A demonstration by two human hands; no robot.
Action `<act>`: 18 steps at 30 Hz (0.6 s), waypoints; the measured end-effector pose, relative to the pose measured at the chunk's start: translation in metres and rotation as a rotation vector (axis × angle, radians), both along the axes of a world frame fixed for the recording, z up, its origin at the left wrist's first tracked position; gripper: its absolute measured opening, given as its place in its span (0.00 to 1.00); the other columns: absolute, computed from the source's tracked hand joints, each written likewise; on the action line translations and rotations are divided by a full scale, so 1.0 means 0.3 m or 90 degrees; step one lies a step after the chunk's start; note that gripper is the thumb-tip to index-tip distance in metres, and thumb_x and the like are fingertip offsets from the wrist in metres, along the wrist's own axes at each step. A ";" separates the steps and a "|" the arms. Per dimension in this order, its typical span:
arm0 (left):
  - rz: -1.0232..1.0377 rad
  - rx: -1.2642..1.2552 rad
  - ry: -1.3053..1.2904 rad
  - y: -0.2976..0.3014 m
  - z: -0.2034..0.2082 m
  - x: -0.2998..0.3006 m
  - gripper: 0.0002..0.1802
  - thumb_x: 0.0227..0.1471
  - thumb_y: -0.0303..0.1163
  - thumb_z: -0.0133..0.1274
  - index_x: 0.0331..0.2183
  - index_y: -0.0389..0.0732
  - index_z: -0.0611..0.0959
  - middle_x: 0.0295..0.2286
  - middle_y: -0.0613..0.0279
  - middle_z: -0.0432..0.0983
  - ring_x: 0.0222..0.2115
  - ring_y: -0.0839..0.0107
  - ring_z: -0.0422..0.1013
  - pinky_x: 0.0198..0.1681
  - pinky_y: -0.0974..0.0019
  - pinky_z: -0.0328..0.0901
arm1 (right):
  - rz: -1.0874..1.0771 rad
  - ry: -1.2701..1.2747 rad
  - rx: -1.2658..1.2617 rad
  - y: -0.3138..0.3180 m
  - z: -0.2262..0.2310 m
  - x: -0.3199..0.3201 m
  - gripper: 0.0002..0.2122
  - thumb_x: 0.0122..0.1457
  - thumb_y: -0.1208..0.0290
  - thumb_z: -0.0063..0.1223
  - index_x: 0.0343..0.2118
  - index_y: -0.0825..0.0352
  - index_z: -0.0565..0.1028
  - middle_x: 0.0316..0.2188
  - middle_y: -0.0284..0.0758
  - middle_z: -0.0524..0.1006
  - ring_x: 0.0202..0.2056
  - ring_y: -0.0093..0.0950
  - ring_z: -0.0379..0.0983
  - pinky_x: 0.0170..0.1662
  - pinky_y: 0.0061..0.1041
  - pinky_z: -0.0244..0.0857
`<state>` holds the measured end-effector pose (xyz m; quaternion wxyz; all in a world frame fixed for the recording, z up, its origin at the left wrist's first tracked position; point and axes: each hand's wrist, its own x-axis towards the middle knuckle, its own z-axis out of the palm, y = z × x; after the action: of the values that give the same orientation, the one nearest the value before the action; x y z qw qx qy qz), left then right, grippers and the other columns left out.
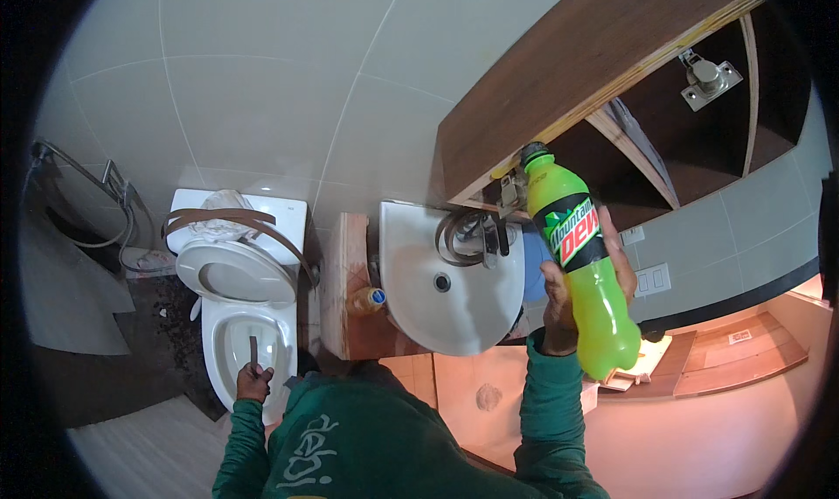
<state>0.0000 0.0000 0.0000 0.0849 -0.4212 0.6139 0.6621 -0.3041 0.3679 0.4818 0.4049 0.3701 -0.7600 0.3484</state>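
My right hand (pixel 564 298) is wrapped around a bright green plastic soda bottle (pixel 603 311) with a dark label band. The bottle is tilted, its dark neck pointing up and left. That neck appears against the lower edge of a dark brown wooden cabinet (pixel 559 71), where a yellowish substance shows on the pale edge; whether they touch I cannot tell. Low on the left, over the toilet bowl, my left hand (pixel 254 383) is closed on a short, thin brown strip (pixel 253 349) that sticks up from its fingers.
A white sink (pixel 411 311) holds a coiled brown strip (pixel 454 237) beside the faucet. Another long brown strip (pixel 223 213) lies over the toilet tank (pixel 288 215). A small yellowish bottle (pixel 368 301) stands by the sink. Metal hinges (pixel 708 79) jut from the open cabinet.
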 end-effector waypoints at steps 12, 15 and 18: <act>-0.032 0.171 0.230 0.171 0.905 -0.392 0.15 0.63 0.36 0.65 0.40 0.44 0.74 0.29 0.69 0.71 0.27 0.76 0.71 0.30 0.70 0.71 | -0.083 0.207 0.104 -0.026 0.031 0.021 0.41 0.55 0.58 0.79 0.66 0.64 0.64 0.62 0.60 0.71 0.61 0.55 0.74 0.58 0.48 0.79; -0.119 0.347 0.387 0.314 1.238 -0.524 0.25 0.62 0.45 0.66 0.48 0.42 0.73 0.39 0.63 0.75 0.36 0.72 0.76 0.39 0.70 0.74 | -0.105 -0.105 -0.043 -0.024 -0.097 0.060 0.42 0.47 0.62 0.84 0.63 0.65 0.69 0.62 0.53 0.70 0.60 0.51 0.74 0.58 0.43 0.78; -0.201 0.500 0.447 0.402 1.388 -0.699 0.36 0.60 0.56 0.66 0.55 0.40 0.72 0.46 0.58 0.76 0.44 0.68 0.77 0.47 0.65 0.75 | 0.092 -0.477 -0.409 -0.112 -0.118 0.137 0.37 0.45 0.69 0.83 0.59 0.69 0.74 0.60 0.47 0.74 0.49 0.43 0.81 0.57 0.41 0.76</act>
<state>-0.2098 0.1206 0.4164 0.1239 -0.0140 0.3682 0.9213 -0.2629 0.3344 0.4464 0.1722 0.1276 -0.6801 0.7011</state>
